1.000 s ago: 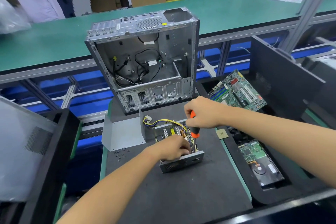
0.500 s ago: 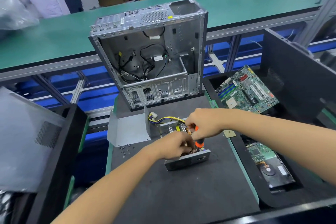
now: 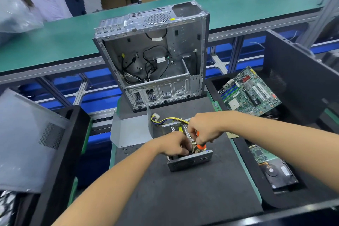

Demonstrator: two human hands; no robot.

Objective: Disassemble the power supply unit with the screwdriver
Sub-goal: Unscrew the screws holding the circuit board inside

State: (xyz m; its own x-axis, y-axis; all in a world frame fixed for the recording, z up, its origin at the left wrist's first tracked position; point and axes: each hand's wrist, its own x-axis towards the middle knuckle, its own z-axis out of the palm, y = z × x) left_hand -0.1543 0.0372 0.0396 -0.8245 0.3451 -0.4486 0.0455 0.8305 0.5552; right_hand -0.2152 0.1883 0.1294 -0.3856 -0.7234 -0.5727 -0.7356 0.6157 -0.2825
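Right hand (image 3: 202, 128) grip closed on the orange screwdriver (image 3: 200, 144), tip down inside the open power supply unit (image 3: 189, 159) on the surface – left hand (image 3: 174, 144) just beside, clamped on the unit, likely steadying it.

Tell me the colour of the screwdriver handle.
Orange with black, gripped in the right hand; screwdriver shows in the head view.

The power supply unit (image 3: 189, 159) sits mid-mat (image 3: 183, 198) — computer case (image 3: 156, 57) behind it, cover plate (image 3: 128, 132) left, motherboard (image 3: 249, 93) far right, hard drive (image 3: 275, 172) near right.
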